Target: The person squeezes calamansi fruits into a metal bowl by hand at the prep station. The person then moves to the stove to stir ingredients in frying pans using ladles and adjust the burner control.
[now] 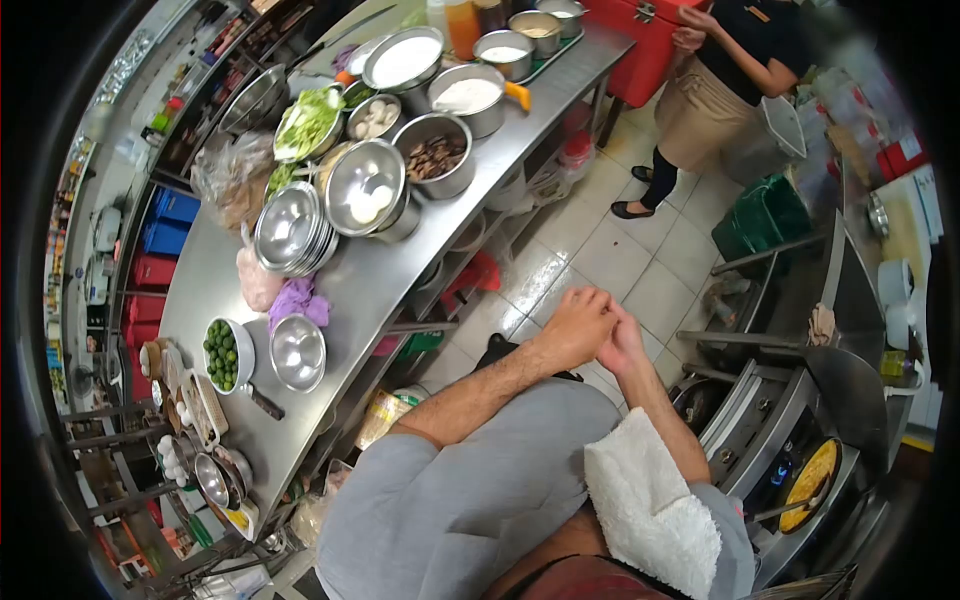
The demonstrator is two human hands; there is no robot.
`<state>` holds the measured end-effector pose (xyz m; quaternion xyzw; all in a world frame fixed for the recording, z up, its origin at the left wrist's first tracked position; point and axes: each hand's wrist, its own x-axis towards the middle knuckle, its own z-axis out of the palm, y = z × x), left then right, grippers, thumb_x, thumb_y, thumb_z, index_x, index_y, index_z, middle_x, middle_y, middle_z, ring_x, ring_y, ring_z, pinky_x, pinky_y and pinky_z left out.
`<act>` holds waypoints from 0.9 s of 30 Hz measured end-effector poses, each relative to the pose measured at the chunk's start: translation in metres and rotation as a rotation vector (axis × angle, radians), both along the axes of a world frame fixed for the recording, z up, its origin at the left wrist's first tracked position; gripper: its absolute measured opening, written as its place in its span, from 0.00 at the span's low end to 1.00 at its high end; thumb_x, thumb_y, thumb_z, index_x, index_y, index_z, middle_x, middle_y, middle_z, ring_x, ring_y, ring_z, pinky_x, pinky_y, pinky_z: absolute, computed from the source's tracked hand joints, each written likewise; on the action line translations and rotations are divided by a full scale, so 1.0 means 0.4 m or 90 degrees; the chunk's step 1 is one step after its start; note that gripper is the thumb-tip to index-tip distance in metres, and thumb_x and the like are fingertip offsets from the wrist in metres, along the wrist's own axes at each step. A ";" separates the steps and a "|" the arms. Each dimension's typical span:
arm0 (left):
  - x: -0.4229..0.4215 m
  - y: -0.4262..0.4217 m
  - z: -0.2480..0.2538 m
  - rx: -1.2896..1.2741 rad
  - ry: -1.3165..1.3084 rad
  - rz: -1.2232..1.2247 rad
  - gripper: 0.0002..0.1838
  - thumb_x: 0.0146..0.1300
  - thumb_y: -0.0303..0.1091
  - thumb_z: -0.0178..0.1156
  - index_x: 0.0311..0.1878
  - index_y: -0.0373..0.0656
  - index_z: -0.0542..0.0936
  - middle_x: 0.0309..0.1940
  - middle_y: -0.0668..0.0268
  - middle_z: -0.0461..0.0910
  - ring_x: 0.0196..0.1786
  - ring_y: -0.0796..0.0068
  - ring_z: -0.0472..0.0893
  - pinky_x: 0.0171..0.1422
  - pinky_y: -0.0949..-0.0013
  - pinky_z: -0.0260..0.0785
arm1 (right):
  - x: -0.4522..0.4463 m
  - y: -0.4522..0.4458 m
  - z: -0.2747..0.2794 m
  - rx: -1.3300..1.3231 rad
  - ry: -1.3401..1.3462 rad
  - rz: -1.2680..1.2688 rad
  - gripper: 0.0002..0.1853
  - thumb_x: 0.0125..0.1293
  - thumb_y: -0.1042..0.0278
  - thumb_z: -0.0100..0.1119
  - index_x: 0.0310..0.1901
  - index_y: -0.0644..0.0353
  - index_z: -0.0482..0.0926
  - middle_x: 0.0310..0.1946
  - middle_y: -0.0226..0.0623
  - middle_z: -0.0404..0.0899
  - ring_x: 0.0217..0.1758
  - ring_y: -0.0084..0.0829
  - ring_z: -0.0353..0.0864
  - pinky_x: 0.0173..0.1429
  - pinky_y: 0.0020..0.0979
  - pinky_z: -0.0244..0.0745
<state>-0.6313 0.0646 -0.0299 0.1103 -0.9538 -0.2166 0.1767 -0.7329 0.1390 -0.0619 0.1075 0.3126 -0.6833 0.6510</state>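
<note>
My left hand (580, 325) and my right hand (623, 342) are clasped together in front of my body. The fingers of both are closed against each other, with no object visible in them. A white towel (650, 500) hangs over my right shoulder and upper arm. To the right, a pan (838, 455) holding yellow food (812, 485) sits on the stove (765, 425), with a utensil handle across it. A blue flame shows near the pan. On my left runs a steel table (385, 285), away from both hands.
On the table are stacked metal bowls (287, 230), a bowl of small green citrus fruit (240, 365), a knife (265, 402), an empty metal bowl (298, 352) and a pot of brown pieces (440, 185). A person in an apron (705, 110) stands ahead near a red cooler (632, 45).
</note>
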 end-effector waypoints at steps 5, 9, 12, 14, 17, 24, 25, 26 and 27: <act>-0.149 -0.017 -0.019 0.001 -0.124 -0.155 0.11 0.55 0.36 0.57 0.38 0.41 0.77 0.44 0.59 0.70 0.50 0.60 0.67 0.53 0.57 0.59 | -0.142 0.044 -0.066 0.036 0.005 -0.043 0.16 0.71 0.62 0.37 0.50 0.61 0.71 0.49 0.38 0.73 0.53 0.34 0.73 0.56 0.34 0.71; -0.289 -0.077 -0.027 0.049 -0.152 -0.231 0.14 0.52 0.36 0.61 0.42 0.43 0.76 0.48 0.59 0.69 0.53 0.60 0.67 0.53 0.58 0.60 | -0.255 0.009 -0.116 0.166 0.067 -0.121 0.14 0.69 0.64 0.39 0.46 0.60 0.73 0.41 0.38 0.77 0.41 0.33 0.79 0.43 0.33 0.78; -0.398 -0.142 -0.010 0.075 -0.160 -0.270 0.18 0.51 0.34 0.63 0.47 0.42 0.74 0.51 0.58 0.69 0.55 0.57 0.67 0.56 0.57 0.60 | -0.412 0.045 -0.307 0.191 0.140 -0.097 0.11 0.67 0.68 0.39 0.37 0.60 0.74 0.26 0.32 0.74 0.22 0.27 0.72 0.23 0.27 0.68; -0.464 -0.181 0.010 0.067 -0.142 -0.284 0.19 0.52 0.35 0.63 0.48 0.42 0.74 0.52 0.57 0.69 0.56 0.56 0.67 0.59 0.56 0.60 | -0.488 0.054 -0.301 0.304 0.183 -0.137 0.11 0.66 0.69 0.40 0.32 0.60 0.73 0.20 0.30 0.71 0.18 0.25 0.66 0.20 0.26 0.62; -0.549 -0.254 0.058 0.068 -0.125 -0.284 0.20 0.54 0.35 0.62 0.50 0.42 0.74 0.52 0.56 0.69 0.56 0.55 0.68 0.59 0.58 0.62 | -0.641 0.035 -0.285 0.363 0.274 -0.155 0.14 0.63 0.73 0.41 0.19 0.59 0.70 0.12 0.28 0.63 0.14 0.23 0.60 0.19 0.24 0.57; -0.646 -0.357 0.015 0.124 -0.221 -0.135 0.20 0.57 0.38 0.61 0.52 0.41 0.73 0.53 0.57 0.69 0.57 0.56 0.67 0.60 0.59 0.61 | -1.078 -0.105 0.235 0.257 1.054 -0.516 0.10 0.66 0.72 0.43 0.41 0.63 0.76 0.24 0.28 0.72 0.23 0.17 0.66 0.26 0.21 0.63; -0.661 -0.360 -0.001 0.132 -0.224 -0.109 0.20 0.57 0.38 0.61 0.52 0.41 0.73 0.53 0.57 0.69 0.57 0.56 0.67 0.60 0.59 0.61 | -1.148 -0.115 0.296 0.252 1.206 -0.607 0.11 0.68 0.71 0.41 0.41 0.64 0.76 0.28 0.30 0.73 0.25 0.18 0.68 0.30 0.21 0.65; -0.663 -0.362 -0.017 0.143 -0.244 -0.079 0.21 0.57 0.38 0.61 0.52 0.41 0.73 0.53 0.57 0.69 0.57 0.56 0.67 0.59 0.58 0.61 | -1.221 -0.121 0.345 0.339 1.330 -0.654 0.11 0.66 0.74 0.42 0.42 0.64 0.76 0.33 0.35 0.75 0.29 0.25 0.71 0.34 0.26 0.69; -0.656 -0.366 -0.025 0.156 -0.263 -0.035 0.21 0.56 0.38 0.60 0.53 0.41 0.73 0.54 0.56 0.69 0.57 0.56 0.68 0.59 0.57 0.61 | -1.327 -0.119 0.367 0.429 1.605 -0.700 0.11 0.64 0.75 0.43 0.42 0.64 0.76 0.34 0.39 0.76 0.34 0.34 0.74 0.41 0.32 0.69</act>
